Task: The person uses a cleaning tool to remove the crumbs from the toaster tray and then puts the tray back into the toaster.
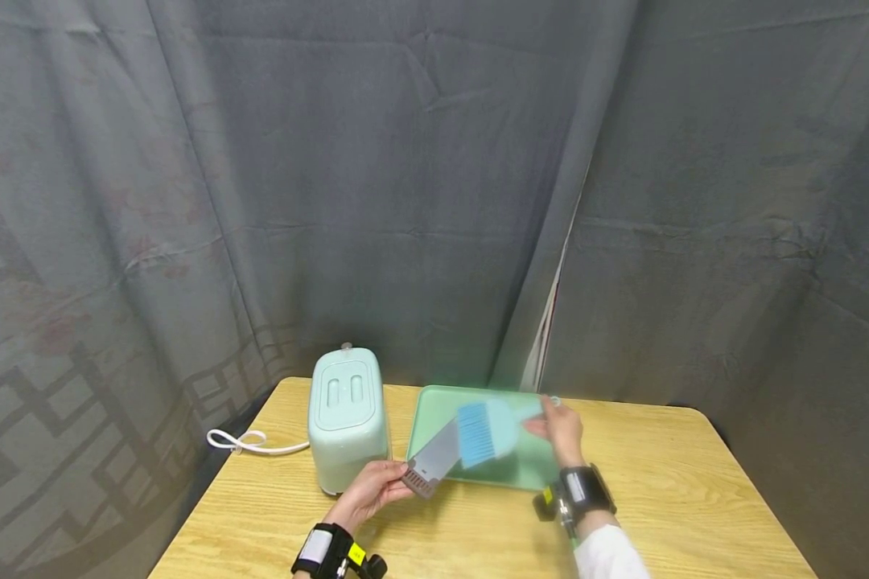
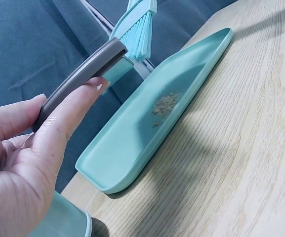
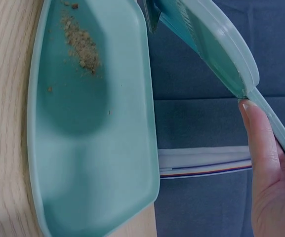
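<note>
My left hand [image 1: 376,486] pinches the darker slotted end of a flat grey plate [image 1: 438,457], thumb on one side and fingers on the other. My right hand [image 1: 563,430] grips the handle of a pale blue hand brush [image 1: 505,428], its blue bristles pointing left at the plate's far end. In the head view they overlap; whether they touch I cannot tell. Both are held above a mint green tray [image 1: 429,414] on the table. Brown crumbs [image 2: 165,104] lie in a small heap inside the tray, plain in both wrist views.
Left of the tray stands a mint green toaster [image 1: 345,402], close to my left hand, with a lid on top. A white cord [image 1: 261,447] loops from it over the table's left edge. Behind the wooden table [image 1: 666,482] hangs a grey curtain [image 1: 376,201].
</note>
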Demonstrator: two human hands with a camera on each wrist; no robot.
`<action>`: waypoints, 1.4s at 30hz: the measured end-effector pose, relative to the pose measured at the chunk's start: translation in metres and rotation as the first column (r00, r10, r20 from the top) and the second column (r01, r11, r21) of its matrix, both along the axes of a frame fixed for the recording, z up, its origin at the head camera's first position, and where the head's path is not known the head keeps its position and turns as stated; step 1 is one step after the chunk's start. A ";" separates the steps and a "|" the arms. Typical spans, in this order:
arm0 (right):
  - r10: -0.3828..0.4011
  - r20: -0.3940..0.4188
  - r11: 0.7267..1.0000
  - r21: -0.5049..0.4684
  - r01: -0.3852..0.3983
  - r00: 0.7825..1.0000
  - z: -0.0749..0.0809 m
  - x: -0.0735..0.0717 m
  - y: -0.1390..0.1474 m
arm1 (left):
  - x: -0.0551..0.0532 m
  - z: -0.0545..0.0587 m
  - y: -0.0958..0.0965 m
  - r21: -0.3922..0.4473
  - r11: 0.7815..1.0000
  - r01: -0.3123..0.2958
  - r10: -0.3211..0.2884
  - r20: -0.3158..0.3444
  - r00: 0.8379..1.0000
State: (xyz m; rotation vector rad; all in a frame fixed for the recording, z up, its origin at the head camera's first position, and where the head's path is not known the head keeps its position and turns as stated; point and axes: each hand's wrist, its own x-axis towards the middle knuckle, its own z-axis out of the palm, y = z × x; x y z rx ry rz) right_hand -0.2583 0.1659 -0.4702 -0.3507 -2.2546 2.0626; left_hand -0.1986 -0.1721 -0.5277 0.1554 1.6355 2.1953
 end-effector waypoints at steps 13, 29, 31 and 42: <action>-0.043 0.004 0.999 -0.028 0.044 0.999 -0.007 0.003 0.012 | 0.001 -0.004 -0.001 0.004 1.000 0.002 -0.002 -0.008 1.000; -0.087 -0.024 0.996 -0.031 0.086 0.996 -0.008 0.007 0.029 | 0.002 -0.005 -0.002 -0.002 1.000 -0.021 0.021 -0.010 1.000; -0.099 -0.027 0.995 -0.021 0.099 0.995 -0.009 0.007 0.031 | 0.002 -0.005 -0.002 -0.001 1.000 -0.022 0.022 -0.009 1.000; -0.269 -0.052 0.962 0.034 0.271 0.962 0.003 0.009 0.035 | 0.002 -0.001 -0.002 0.004 1.000 -0.020 0.020 -0.005 1.000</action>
